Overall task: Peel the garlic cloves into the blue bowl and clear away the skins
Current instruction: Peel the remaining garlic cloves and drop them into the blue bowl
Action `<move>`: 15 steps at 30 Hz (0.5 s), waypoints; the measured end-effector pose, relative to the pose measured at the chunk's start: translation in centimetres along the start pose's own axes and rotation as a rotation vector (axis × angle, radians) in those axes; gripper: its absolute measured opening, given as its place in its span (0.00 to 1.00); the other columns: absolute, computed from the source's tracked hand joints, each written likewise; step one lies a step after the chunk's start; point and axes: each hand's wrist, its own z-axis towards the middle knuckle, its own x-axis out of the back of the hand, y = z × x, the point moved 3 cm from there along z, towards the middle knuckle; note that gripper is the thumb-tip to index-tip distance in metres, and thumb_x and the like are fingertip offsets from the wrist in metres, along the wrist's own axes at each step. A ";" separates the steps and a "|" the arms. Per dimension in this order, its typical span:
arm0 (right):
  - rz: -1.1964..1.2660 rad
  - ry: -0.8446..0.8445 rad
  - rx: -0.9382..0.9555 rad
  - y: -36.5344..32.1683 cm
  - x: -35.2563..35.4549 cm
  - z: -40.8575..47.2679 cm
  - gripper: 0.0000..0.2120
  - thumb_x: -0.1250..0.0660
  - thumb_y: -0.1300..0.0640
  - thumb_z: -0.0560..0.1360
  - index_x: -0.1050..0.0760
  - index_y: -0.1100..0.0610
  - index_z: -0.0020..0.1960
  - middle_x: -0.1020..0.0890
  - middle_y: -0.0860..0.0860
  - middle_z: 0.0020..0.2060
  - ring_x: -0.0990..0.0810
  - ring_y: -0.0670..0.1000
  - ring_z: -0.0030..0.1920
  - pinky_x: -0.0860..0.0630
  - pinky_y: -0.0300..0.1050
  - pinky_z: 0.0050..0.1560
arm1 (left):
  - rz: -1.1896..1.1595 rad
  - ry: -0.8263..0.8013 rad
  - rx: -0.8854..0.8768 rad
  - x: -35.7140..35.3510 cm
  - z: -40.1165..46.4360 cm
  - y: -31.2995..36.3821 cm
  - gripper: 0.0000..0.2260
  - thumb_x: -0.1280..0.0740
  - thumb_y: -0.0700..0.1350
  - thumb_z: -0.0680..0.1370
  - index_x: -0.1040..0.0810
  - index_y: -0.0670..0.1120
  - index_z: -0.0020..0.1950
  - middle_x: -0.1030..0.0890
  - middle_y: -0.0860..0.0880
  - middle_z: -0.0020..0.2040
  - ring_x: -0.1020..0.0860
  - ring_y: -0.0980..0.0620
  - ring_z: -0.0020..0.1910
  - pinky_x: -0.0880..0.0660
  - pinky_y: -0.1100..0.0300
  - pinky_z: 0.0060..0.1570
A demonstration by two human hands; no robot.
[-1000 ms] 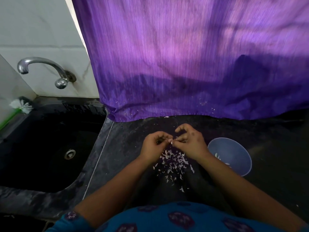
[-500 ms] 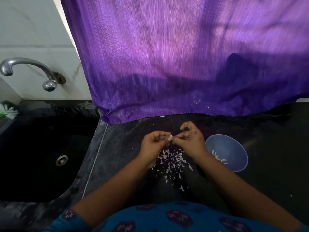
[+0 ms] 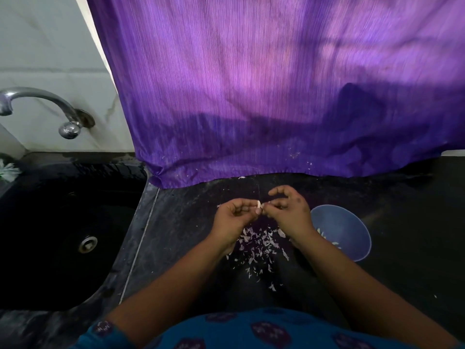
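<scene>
Dark stone tabletop (image 3: 191, 222) running beneath a hanging purple curtain (image 3: 276, 96), head view, the only view supplied. Item, one garlic clove (image 3: 258, 204): pale, sitting between the two hands above the tabletop, over the litter of skins, presumably so that whatever is stripped off is falling onto the pile already there. Item, left hand (image 3: 232, 220): fingers curling inward, thumb and fingertips pinching the clove and seemingly steadying it. Item, right hand (image 3: 286, 215): thumb and forefinger meeting at the clove's near end, apparently picking at its skin, remaining fingers arching up clear of it. Item, one blue bowl (image 3: 352, 222): standing on the tabletop just beside the right wrist, likely placed there so a finished clove is needing only a short reach; several pale cloves are showing inside near its lower rim, partly hidden by the forearm, number not countable. Item, skins (image 3: 259, 244): many small whitish flakes lying scattered on the tabletop below and between the hands, too many and too fine to count, none yet cleared. Item, one black sink (image 3: 50, 248) with one drain, lying to the left, well apart from the work. Item, one metal tap (image 3: 37, 102) projecting from the white tiled wall (image 3: 50, 46) over it. Judgement: peeling is under way, clearing not begun.
</scene>
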 end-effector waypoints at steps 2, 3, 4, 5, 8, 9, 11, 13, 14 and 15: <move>-0.010 -0.013 0.011 -0.2 -0.1 -0.1 0.10 0.27 0.64 0.70 0.22 0.50 0.44 0.15 0.50 0.35 0.16 0.47 0.36 0.19 0.47 0.44 | 0.020 0.009 -0.003 0.1 0.0 0.0 0.08 0.29 0.33 0.73 0.19 0.39 0.51 0.17 0.37 0.47 0.18 0.47 0.46 0.21 0.57 0.51; 0.005 -0.016 0.012 -0.3 -0.2 -0.1 0.08 0.29 0.65 0.71 0.21 0.52 0.44 0.16 0.51 0.35 0.17 0.47 0.36 0.20 0.44 0.43 | 0.027 0.014 -0.005 0.1 0.0 0.0 0.07 0.29 0.33 0.73 0.18 0.39 0.51 0.17 0.38 0.46 0.18 0.48 0.45 0.21 0.57 0.50; 0.029 -0.013 0.009 -0.3 -0.3 -0.2 0.08 0.31 0.66 0.72 0.20 0.54 0.44 0.16 0.52 0.36 0.18 0.47 0.36 0.21 0.42 0.42 | 0.035 0.018 -0.009 0.1 0.1 -0.1 0.07 0.30 0.33 0.74 0.18 0.41 0.50 0.16 0.40 0.45 0.18 0.49 0.44 0.21 0.58 0.48; 0.053 -0.004 0.003 -0.3 -0.4 -0.2 0.08 0.32 0.67 0.73 0.20 0.55 0.44 0.16 0.53 0.36 0.18 0.48 0.37 0.21 0.41 0.42 | 0.048 0.024 -0.018 0.1 0.1 -0.1 0.07 0.30 0.33 0.74 0.18 0.42 0.49 0.16 0.43 0.42 0.19 0.51 0.42 0.22 0.58 0.46; 0.014 0.009 0.011 -0.2 -0.3 -0.1 0.09 0.33 0.64 0.75 0.19 0.52 0.42 0.15 0.51 0.36 0.17 0.50 0.39 0.20 0.43 0.44 | 0.114 0.042 -0.052 0.3 0.1 -0.1 0.07 0.29 0.34 0.74 0.17 0.45 0.47 0.16 0.46 0.41 0.19 0.52 0.41 0.21 0.58 0.46; -0.035 -0.008 0.033 -0.2 -0.2 -0.1 0.09 0.33 0.62 0.75 0.19 0.50 0.41 0.15 0.50 0.35 0.16 0.50 0.39 0.19 0.45 0.45 | 0.145 0.043 -0.067 0.4 0.1 0.0 0.07 0.28 0.35 0.73 0.17 0.45 0.47 0.15 0.45 0.42 0.18 0.50 0.42 0.21 0.57 0.47; -0.125 -0.043 0.080 -0.5 -0.2 -0.2 0.09 0.31 0.60 0.73 0.19 0.47 0.38 0.16 0.48 0.33 0.16 0.48 0.38 0.19 0.46 0.45 | 0.207 0.045 -0.100 0.5 0.1 0.1 0.07 0.28 0.35 0.73 0.16 0.45 0.48 0.15 0.44 0.43 0.17 0.47 0.45 0.20 0.54 0.49; -0.204 -0.057 0.128 -0.8 -0.3 -0.3 0.10 0.29 0.59 0.72 0.20 0.46 0.35 0.16 0.46 0.31 0.17 0.46 0.37 0.19 0.45 0.44 | 0.249 0.051 -0.118 0.6 0.1 0.1 0.07 0.28 0.35 0.73 0.16 0.46 0.47 0.15 0.46 0.43 0.17 0.49 0.44 0.20 0.55 0.49; -0.235 -0.058 0.141 -0.9 -0.3 -0.4 0.10 0.28 0.59 0.71 0.20 0.46 0.35 0.17 0.45 0.31 0.17 0.45 0.36 0.19 0.44 0.44 | 0.267 0.052 -0.124 0.6 0.1 0.2 0.08 0.28 0.34 0.73 0.16 0.46 0.47 0.15 0.48 0.42 0.17 0.51 0.43 0.20 0.58 0.47; -0.256 -0.058 0.149 -1.0 -0.3 -0.4 0.08 0.28 0.58 0.71 0.19 0.47 0.37 0.17 0.45 0.31 0.17 0.44 0.36 0.19 0.43 0.43 | 0.288 0.052 -0.132 0.6 0.1 0.3 0.08 0.28 0.34 0.73 0.16 0.46 0.47 0.15 0.49 0.41 0.17 0.54 0.41 0.21 0.61 0.45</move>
